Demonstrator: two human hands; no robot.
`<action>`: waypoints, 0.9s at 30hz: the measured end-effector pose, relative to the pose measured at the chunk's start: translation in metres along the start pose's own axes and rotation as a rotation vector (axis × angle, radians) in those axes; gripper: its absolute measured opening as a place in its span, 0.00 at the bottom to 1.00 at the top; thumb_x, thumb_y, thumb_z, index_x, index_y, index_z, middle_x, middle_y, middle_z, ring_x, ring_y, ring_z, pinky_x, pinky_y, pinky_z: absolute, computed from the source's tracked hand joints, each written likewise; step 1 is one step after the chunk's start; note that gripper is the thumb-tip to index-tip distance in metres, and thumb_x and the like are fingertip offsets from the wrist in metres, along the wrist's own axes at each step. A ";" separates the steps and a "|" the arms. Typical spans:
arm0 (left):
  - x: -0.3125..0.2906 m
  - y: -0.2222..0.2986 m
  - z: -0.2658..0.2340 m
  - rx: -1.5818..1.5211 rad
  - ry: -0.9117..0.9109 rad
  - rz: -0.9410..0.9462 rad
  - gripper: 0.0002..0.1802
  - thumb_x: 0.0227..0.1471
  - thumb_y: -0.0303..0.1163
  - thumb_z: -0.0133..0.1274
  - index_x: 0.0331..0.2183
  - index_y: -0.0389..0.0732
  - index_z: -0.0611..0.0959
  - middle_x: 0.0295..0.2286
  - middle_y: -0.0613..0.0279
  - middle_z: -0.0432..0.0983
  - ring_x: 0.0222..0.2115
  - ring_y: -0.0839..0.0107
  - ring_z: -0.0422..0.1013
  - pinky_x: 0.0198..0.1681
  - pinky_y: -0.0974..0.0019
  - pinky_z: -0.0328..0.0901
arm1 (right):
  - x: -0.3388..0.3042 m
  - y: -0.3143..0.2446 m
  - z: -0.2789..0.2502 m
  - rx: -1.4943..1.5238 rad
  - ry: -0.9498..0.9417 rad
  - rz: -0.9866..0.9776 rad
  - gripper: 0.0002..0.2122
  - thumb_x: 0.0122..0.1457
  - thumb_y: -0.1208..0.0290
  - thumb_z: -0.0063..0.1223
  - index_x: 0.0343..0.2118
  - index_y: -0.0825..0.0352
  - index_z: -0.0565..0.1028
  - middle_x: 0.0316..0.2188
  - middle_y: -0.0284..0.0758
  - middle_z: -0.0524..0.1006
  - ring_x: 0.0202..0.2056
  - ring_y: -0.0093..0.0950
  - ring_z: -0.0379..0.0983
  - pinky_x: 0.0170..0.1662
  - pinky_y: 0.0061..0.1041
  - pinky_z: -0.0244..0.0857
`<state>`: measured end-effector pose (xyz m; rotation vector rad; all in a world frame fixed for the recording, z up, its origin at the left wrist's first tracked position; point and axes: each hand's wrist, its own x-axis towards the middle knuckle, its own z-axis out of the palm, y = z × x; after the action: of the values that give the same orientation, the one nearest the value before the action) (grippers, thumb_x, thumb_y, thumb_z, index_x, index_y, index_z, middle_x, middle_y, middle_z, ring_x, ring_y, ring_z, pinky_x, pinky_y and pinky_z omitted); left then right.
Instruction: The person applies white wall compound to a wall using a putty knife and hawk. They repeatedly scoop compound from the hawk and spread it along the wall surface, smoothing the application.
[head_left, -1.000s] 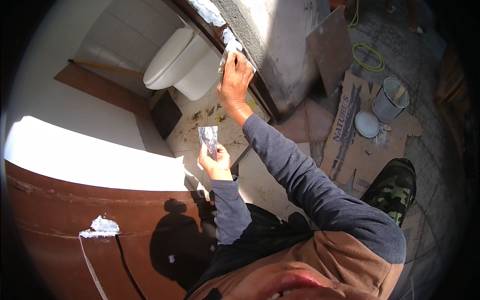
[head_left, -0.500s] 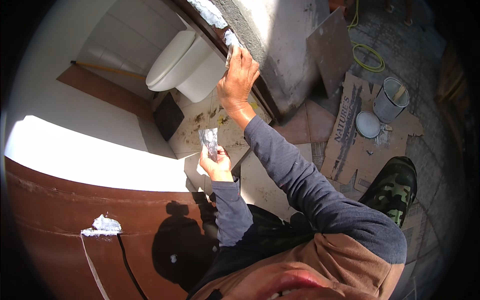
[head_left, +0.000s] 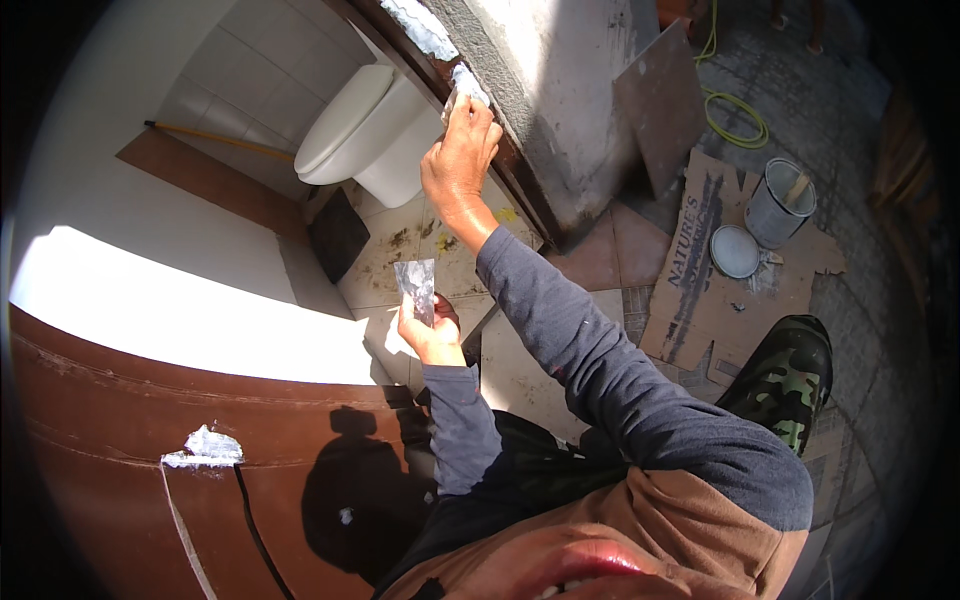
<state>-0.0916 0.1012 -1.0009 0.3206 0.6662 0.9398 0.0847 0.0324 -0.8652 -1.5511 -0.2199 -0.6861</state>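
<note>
My right hand is raised to the brown door frame, its fingers closed on a thin flat scraper mostly hidden by them. The scraper presses at white putty smeared on the frame. A longer putty patch lies farther up the same frame. Lower down, my left hand grips a flat rectangular metal scraper, held upright with grey-white smears on its face. Another patch of white putty sits on the brown door panel at lower left.
Past the frame stands a white toilet on a stained tile floor. To the right, an open can with a stick in it and its lid rest on flattened cardboard. A board leans on the wall near a yellow-green hose.
My right hand has shifted slightly left along the frame, and its wrist has turned so the scraper lies flatter against the putty. The left hand has barely moved.
</note>
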 end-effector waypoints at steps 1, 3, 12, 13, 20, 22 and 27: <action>-0.001 0.001 0.000 -0.002 0.014 -0.003 0.07 0.59 0.31 0.53 0.37 0.39 0.79 0.30 0.61 0.80 0.26 0.69 0.75 0.26 0.68 0.71 | -0.002 0.000 -0.001 0.027 -0.047 -0.035 0.29 0.48 0.86 0.47 0.58 0.70 0.65 0.51 0.44 0.67 0.49 0.44 0.61 0.55 0.42 0.55; -0.002 0.003 0.001 -0.011 0.033 0.015 0.07 0.58 0.31 0.53 0.37 0.39 0.79 0.30 0.61 0.80 0.25 0.69 0.75 0.26 0.68 0.71 | -0.016 0.009 -0.007 0.108 -0.092 -0.238 0.29 0.48 0.87 0.47 0.58 0.67 0.66 0.51 0.41 0.68 0.49 0.42 0.62 0.54 0.41 0.56; -0.010 0.007 -0.004 -0.132 -0.140 -0.126 0.08 0.59 0.30 0.53 0.37 0.36 0.79 0.29 0.59 0.80 0.25 0.68 0.74 0.26 0.69 0.71 | -0.041 0.078 -0.018 -0.098 0.054 -0.108 0.31 0.48 0.86 0.48 0.59 0.67 0.67 0.57 0.36 0.68 0.49 0.40 0.63 0.53 0.39 0.54; -0.010 0.006 -0.003 -0.130 -0.139 -0.128 0.08 0.59 0.30 0.53 0.38 0.36 0.79 0.29 0.59 0.80 0.25 0.69 0.74 0.27 0.69 0.71 | -0.038 0.076 -0.012 -0.110 0.073 -0.113 0.31 0.49 0.87 0.48 0.60 0.68 0.66 0.57 0.37 0.67 0.50 0.40 0.62 0.54 0.38 0.54; -0.008 -0.002 0.001 -0.073 -0.103 -0.085 0.08 0.59 0.31 0.53 0.38 0.37 0.79 0.29 0.60 0.80 0.25 0.69 0.74 0.26 0.69 0.70 | -0.044 0.066 -0.003 -0.067 -0.093 -0.137 0.30 0.47 0.86 0.47 0.59 0.71 0.65 0.55 0.43 0.66 0.50 0.43 0.61 0.55 0.41 0.54; -0.008 -0.003 0.001 -0.142 -0.131 -0.117 0.09 0.59 0.30 0.53 0.38 0.35 0.79 0.30 0.57 0.79 0.26 0.66 0.74 0.28 0.68 0.72 | -0.046 0.065 -0.007 -0.022 -0.058 0.076 0.32 0.48 0.91 0.44 0.61 0.71 0.64 0.53 0.43 0.70 0.49 0.43 0.64 0.56 0.38 0.54; -0.005 -0.001 -0.002 -0.119 -0.120 -0.085 0.08 0.59 0.30 0.53 0.38 0.35 0.79 0.30 0.58 0.79 0.26 0.66 0.74 0.28 0.68 0.71 | -0.036 0.049 -0.005 0.016 -0.047 -0.034 0.33 0.47 0.90 0.43 0.62 0.69 0.64 0.55 0.41 0.67 0.50 0.42 0.61 0.56 0.39 0.54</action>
<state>-0.0944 0.0964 -1.0015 0.2397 0.5079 0.8681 0.0803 0.0311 -0.9260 -1.5522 -0.2868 -0.6730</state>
